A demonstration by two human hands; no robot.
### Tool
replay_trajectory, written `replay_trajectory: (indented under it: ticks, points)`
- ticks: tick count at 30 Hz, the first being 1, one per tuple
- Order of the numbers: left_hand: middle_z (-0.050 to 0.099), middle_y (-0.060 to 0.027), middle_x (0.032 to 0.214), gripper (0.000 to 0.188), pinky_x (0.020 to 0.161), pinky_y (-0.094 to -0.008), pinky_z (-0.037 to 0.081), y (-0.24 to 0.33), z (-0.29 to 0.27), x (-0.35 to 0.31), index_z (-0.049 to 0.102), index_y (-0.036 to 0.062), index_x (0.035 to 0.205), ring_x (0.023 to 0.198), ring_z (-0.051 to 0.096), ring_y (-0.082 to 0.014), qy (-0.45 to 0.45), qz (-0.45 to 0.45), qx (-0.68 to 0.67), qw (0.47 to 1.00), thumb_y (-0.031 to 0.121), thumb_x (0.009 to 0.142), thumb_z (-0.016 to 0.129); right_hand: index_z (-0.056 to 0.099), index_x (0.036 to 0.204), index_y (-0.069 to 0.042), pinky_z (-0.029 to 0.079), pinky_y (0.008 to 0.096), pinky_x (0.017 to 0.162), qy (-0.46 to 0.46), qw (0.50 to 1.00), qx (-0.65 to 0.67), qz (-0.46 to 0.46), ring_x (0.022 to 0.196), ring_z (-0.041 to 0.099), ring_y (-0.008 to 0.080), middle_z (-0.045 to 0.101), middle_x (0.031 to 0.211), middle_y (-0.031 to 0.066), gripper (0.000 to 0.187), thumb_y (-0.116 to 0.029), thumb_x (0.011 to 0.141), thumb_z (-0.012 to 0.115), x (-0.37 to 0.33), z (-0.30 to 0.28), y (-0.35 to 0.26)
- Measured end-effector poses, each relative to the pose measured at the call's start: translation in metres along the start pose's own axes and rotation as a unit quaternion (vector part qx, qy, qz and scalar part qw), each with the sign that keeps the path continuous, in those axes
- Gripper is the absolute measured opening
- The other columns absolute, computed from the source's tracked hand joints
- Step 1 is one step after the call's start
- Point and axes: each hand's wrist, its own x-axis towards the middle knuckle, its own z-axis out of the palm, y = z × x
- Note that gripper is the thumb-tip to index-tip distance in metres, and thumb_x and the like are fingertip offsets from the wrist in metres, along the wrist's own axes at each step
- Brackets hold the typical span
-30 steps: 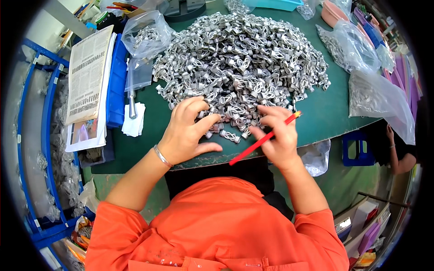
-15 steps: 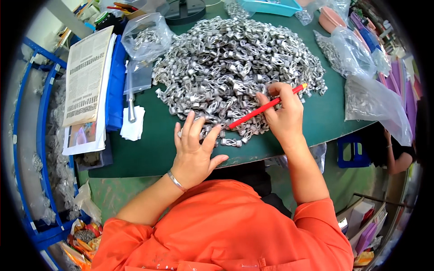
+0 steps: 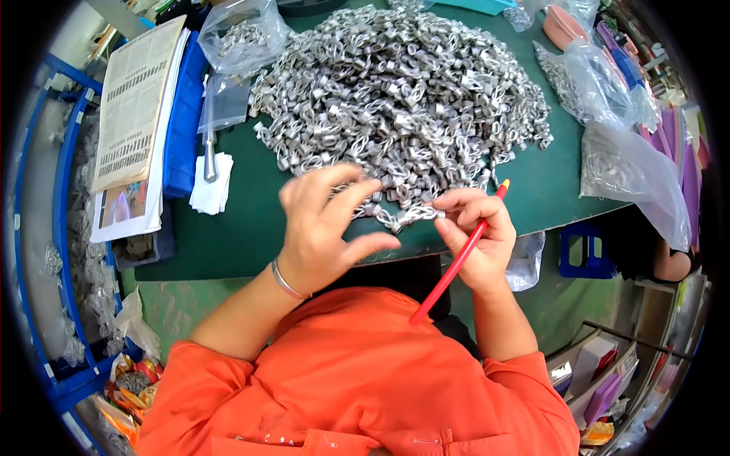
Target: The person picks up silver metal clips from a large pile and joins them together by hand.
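Note:
A broad heap of small silver metal pieces (image 3: 403, 99), with ribbed ends and wire loops, covers the middle of the green table. My right hand (image 3: 483, 239) is closed at the heap's near edge. A slim red stick (image 3: 449, 277) with a yellow tip lies slanted in its fingers, its lower end pointing toward my orange shirt. Thumb and forefinger also pinch the end of one metal loop piece (image 3: 420, 213). My left hand (image 3: 323, 216) hovers over the heap's near left edge with fingers apart; nothing shows in its grasp. A bracelet circles that wrist.
Left on the green table (image 3: 243, 243) are a blue tray (image 3: 185, 114) with papers (image 3: 137, 114), a metal-shafted tool (image 3: 211, 159) and white tissue (image 3: 211, 194). Plastic bags (image 3: 631, 163) lie right. A blue stool (image 3: 585, 251) and another person's arm (image 3: 671, 262) are beyond.
The red stick has swung from pointing into the heap to pointing back toward my body. My right hand has come nearer and now pinches a metal piece; the left has risen slightly.

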Motion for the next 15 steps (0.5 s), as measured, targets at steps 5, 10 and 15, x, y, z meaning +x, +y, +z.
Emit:
replay_trajectory:
  ticks: [5,10,15]
  points:
    - [0.058,-0.0083,0.087,0.030,0.060,-0.0214,0.048,0.011,0.013,-0.031,0.060,-0.0028,0.096,0.068,0.057,-0.0120,-0.048,-0.181,-0.348,0.918,0.000,0.069,0.072,0.045,0.079,-0.004,0.048,0.0271,0.068,-0.058,0.998,0.031,-0.013,0.082,0.058,0.0174,0.058,0.094,0.0161,0.025,0.010,0.071,0.064,-0.011,0.015,0.000]
    - [0.058,-0.0091,0.087,0.024,0.065,-0.0222,0.050,0.015,0.016,-0.042,0.060,-0.0041,0.094,0.073,0.059,-0.0135,-0.016,-0.236,-0.418,0.877,-0.005,0.071,0.068,0.046,0.081,-0.003,0.049,0.0269,0.066,-0.074,0.995,0.054,0.039,0.078,0.059,0.0164,0.057,0.096,0.0167,0.022,0.010,0.074,0.061,-0.022,0.019,0.000]
    - [0.057,-0.0096,0.086,0.024,0.064,-0.0227,0.050,0.017,0.017,-0.044,0.059,-0.0042,0.093,0.074,0.058,-0.0132,-0.025,-0.186,-0.405,0.895,-0.006,0.071,0.068,0.044,0.084,-0.001,0.052,0.0289,0.068,-0.064,0.952,0.253,0.162,0.076,0.060,0.0186,0.056,0.094,0.0189,0.014,0.008,0.081,0.054,-0.031,0.018,0.012]
